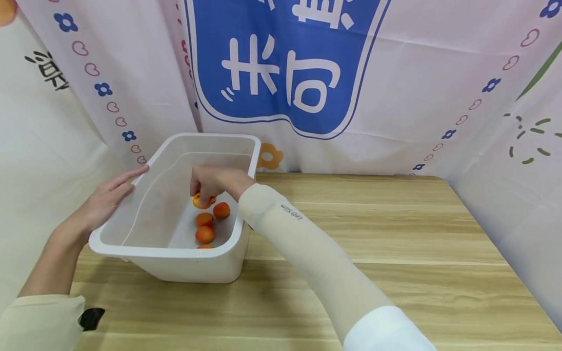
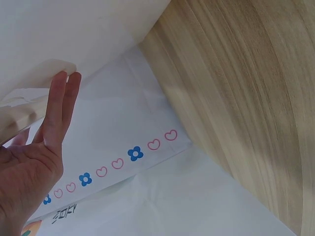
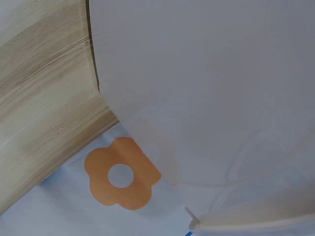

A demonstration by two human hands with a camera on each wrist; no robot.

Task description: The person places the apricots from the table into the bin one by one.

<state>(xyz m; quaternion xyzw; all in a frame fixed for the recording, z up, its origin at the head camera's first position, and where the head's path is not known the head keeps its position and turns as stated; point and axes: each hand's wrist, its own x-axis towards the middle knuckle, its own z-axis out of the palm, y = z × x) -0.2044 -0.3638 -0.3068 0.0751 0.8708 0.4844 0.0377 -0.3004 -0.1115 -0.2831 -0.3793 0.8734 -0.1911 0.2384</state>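
Note:
My right hand point(image 1: 210, 180) reaches down over the right rim into a white plastic bin point(image 1: 162, 252). Its fingers grip a round yellow-orange fruit point(image 1: 202, 201), partly covered by them. Below and beside this hand, several orange-red fruits point(image 1: 205, 234) lie on the bin's floor along its right side; the nearest is mostly cut off by the front rim. My left hand point(image 1: 105, 200) rests at the bin's left rim with fingers extended. In the left wrist view, two straight fingers point(image 2: 64, 101) touch the bin's outer side under the rim. The right wrist view shows the bin's outer wall point(image 3: 211, 98), not the hand.
The bin stands on the left part of a wood-grain table point(image 1: 373, 234). A printed cloth point(image 1: 404, 97) hangs behind the table, with more cloth at both sides. A small black object point(image 1: 91, 319) shows beside the left sleeve.

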